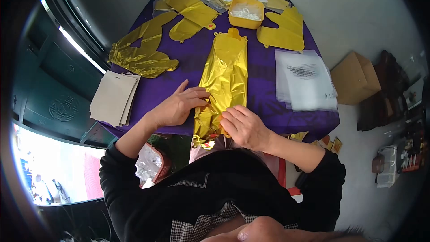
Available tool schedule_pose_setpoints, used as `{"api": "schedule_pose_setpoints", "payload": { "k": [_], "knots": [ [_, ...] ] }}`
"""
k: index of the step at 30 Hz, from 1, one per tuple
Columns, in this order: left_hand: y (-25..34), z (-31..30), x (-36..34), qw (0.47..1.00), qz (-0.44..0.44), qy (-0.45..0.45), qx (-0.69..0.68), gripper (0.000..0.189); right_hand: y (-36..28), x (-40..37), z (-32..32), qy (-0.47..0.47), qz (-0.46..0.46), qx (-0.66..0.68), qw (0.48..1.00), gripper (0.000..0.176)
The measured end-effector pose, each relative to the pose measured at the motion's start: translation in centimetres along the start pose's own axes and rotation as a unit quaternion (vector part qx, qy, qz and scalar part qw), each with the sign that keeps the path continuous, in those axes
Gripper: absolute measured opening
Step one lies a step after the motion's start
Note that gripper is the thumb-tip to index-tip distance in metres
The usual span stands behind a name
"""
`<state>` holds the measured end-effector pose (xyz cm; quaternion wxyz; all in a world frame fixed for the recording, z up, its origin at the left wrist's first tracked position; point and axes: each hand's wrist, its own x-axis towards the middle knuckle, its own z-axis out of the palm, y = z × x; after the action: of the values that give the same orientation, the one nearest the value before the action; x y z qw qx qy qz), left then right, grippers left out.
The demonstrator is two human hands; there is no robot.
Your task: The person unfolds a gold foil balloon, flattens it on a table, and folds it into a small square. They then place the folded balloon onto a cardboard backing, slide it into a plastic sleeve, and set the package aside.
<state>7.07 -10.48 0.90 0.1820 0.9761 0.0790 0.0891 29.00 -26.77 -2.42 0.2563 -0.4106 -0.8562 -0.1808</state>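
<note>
A flat gold foil balloon (226, 69) lies lengthwise down the middle of the table, its tabbed end away from me. Its near part is crumpled and hangs over the front edge. My left hand (177, 106) has its fingertips bent onto the balloon's left edge, one finger sticking out and the thumb hidden. On the right side of the foil, my right hand (244, 127) is closed with curled fingers gripping the near part. What lies under the fingertips is hidden.
A purple cloth (179, 80) covers the table. More gold foil balloons (195, 15) lie behind, near a yellow tub (246, 23) of white pieces. Grey-beige cards (114, 98) lie left, clear printed bags (309, 80) right. A cardboard box (356, 78) stands beyond; a lined bin (150, 163) sits below.
</note>
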Motion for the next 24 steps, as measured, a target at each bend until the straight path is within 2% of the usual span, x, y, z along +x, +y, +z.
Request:
{"api": "schedule_pose_setpoints", "payload": {
  "k": [4, 5, 6, 8, 10, 13, 14, 16, 20, 23, 24],
  "knots": [
    [3.1, 0.6, -0.2, 1.0, 0.005, -0.012, 0.005, 0.049, 0.2, -1.5, -2.3, 0.028, 0.05, 0.096, 0.994, 0.025],
    [3.5, 0.8, -0.2, 0.999, 0.019, -0.027, 0.017, 0.059, 0.2, -1.9, -3.0, 0.028, 0.074, 0.123, 0.989, 0.027],
    [4.3, 1.1, -0.2, 0.999, 0.016, -0.026, 0.016, 0.059, 0.1, -2.3, -3.7, 0.028, 0.096, 0.15, 0.984, 0.03],
    [6.1, 1.9, -0.2, 1.0, 0.0, 0.0, -0.014, 0.068, -0.2, -2.8, -4.8, 0.032, 0.111, 0.17, 0.979, 0.031],
    [6.8, 3.7, -0.2, 1.0, 0.003, 0.01, 0.009, 0.067, -0.3, -3.6, -5.3, 0.045, 0.128, 0.176, 0.975, 0.034],
    [7.7, 5.7, 0.2, 0.993, 0.005, 0.111, 0.038, 0.058, -0.6, -4.1, -5.7, 0.053, 0.13, 0.193, 0.971, 0.037],
    [7.7, 6.1, 0.2, 0.993, 0.001, 0.112, 0.037, 0.058, -0.7, -4.2, -5.7, 0.051, 0.129, 0.196, 0.971, 0.037],
    [7.6, 6.7, 0.5, 0.983, 0.003, 0.178, 0.046, 0.048, -0.7, -4.3, -5.6, 0.064, 0.131, 0.206, 0.968, 0.038],
    [8.0, 6.8, 1.0, 0.973, 0.007, 0.219, 0.072, 0.036, -0.3, -5.7, -5.4, 0.04, 0.101, 0.219, 0.97, 0.046],
    [8.1, 7.2, 0.8, 0.966, -0.003, 0.255, 0.035, 0.034, 0.2, -6.3, -7.2, -0.09, 0.161, 0.253, 0.95, 0.095],
    [8.1, 7.0, 0.9, 0.967, 0.0, 0.251, 0.032, 0.034, 0.5, -6.9, -7.2, -0.089, 0.167, 0.252, 0.949, 0.095]
  ]
}}
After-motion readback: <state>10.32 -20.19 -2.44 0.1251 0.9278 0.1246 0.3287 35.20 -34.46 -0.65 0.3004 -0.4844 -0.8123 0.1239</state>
